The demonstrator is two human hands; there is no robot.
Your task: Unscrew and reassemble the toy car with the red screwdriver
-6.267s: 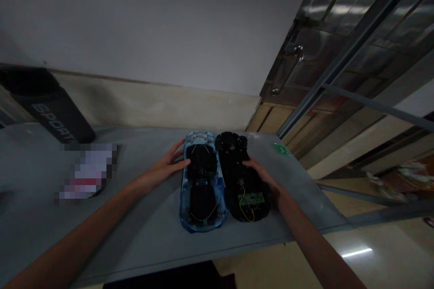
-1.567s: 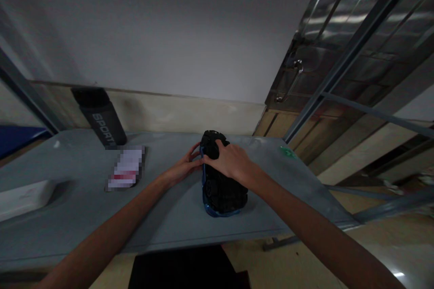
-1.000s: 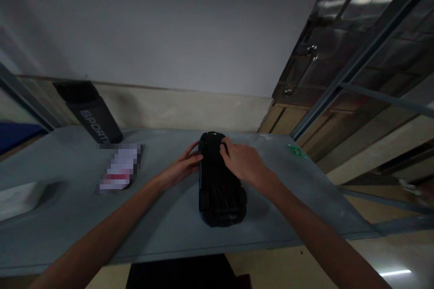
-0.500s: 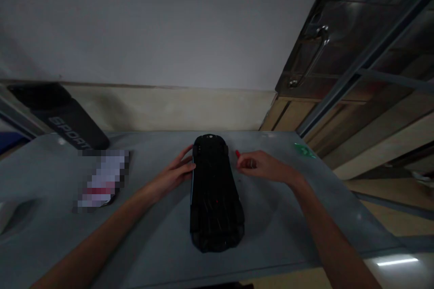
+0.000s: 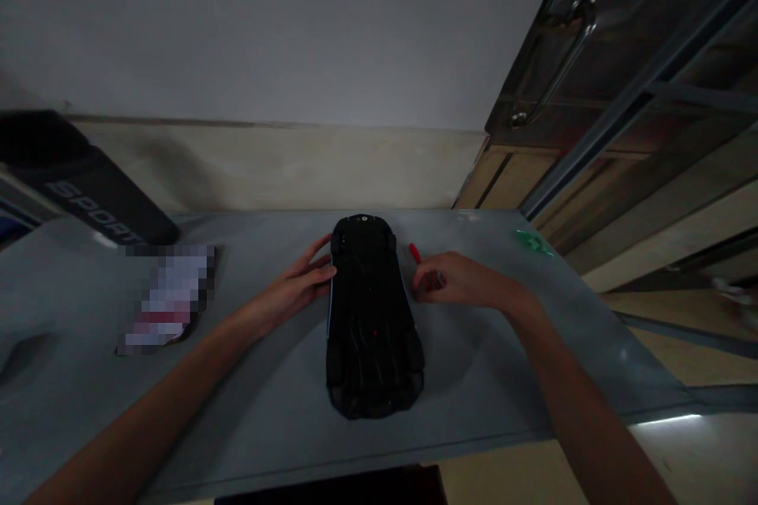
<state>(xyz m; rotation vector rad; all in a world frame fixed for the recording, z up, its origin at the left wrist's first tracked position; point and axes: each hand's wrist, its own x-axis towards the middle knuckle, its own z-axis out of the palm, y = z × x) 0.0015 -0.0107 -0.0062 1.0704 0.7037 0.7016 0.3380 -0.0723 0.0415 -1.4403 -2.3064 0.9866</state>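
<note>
A black toy car (image 5: 370, 308) lies upside down on the grey table, its dark underside and wheels facing up. Along its left edge rests my left hand (image 5: 299, 284), thumb and fingers gripping the side near the narrower far end. To the right of the car, apart from it, my right hand (image 5: 447, 278) is closed with curled fingers. A slim red stick-like thing (image 5: 414, 253) pokes out beyond those fingers; the rest of it is hidden, so its exact kind does not show.
A dark cylinder marked SPORT (image 5: 100, 193) stands at the back left, with a blurred-out flat packet (image 5: 169, 296) in front of it. Green crinkled plastic (image 5: 534, 242) lies at the right. A wall (image 5: 284, 166) borders the table's (image 5: 266, 442) far edge.
The whole view has shifted slightly, with the table higher in the picture. More of the red thing shows beyond my right fingers. My left hand stays at the car's side.
</note>
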